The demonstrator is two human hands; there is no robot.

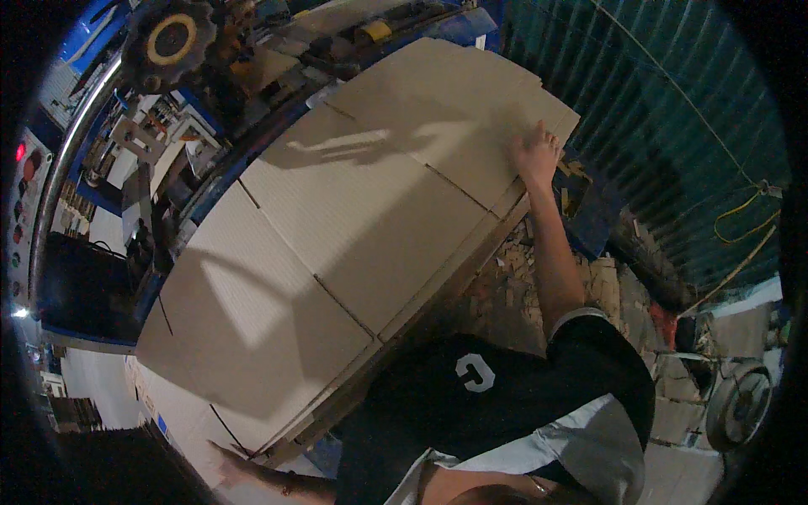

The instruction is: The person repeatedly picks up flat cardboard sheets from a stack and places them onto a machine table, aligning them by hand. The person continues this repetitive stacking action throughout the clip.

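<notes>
Two hands are working at opposite ends of one large flat sheet of pale brown corrugated cardboard [337, 227], scored into panels and lying on top of a stack of similar sheets. I am stretching my right hand [535, 151] out along the far end of the sheet, palm down and fingers spread wide, pressing on its upper corner rather than gripping it; the sheet is running from under this palm back toward my body and across to my other side. I am keeping my left hand [229, 459] low at the near corner, where the fingers are resting against the sheet's edge; whether they are curling under it or lying flat I cannot tell, as that corner is dark and close to the rim of the view. Holding the sheet at two far-apart corners is letting me steady a panel too wide for one hand. Beyond my right hand's fingertips, a green corrugated metal wall [656, 101] is closing off the space. Beyond the sheet's far long edge, a blue machine frame [210, 181] is standing, with a black toothed wheel with a yellow ring [171, 39] above it. Below my right forearm, cardboard offcuts [505, 295] are littering the floor.
</notes>
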